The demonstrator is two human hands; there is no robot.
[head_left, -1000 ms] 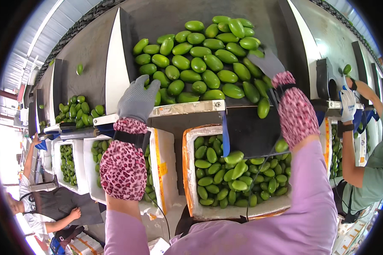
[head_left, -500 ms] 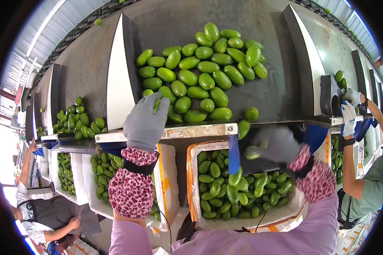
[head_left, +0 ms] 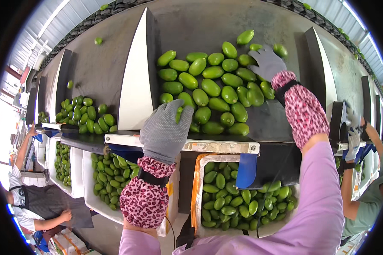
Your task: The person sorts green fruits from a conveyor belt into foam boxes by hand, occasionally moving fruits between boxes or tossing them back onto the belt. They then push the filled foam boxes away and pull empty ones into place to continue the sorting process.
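Smooth oval green fruits (head_left: 210,87), shaped like unripe lemons, lie in a loose heap on the dark sloping table (head_left: 281,121). My left hand (head_left: 166,129), in a grey dotted glove, rests at the heap's near left edge. Its fingers curl round a green fruit (head_left: 178,114) that shows between thumb and forefinger; whatever lies under the palm is hidden. At the far right of the heap, my right hand (head_left: 268,63) reaches over with fingers spread, touching or just above the fruits there.
White foam boxes of green fruit stand below the table, one box (head_left: 198,191) nearest me. A white-faced divider (head_left: 136,80) rises on the left, another (head_left: 323,70) on the right. A blue flap (head_left: 246,171) hangs from the front rail (head_left: 200,145). Co-workers stand at both sides.
My right hand has moved from above the box up to the far right of the heap, without the fruit it held. Fruits seen dropping into the box are no longer falling.
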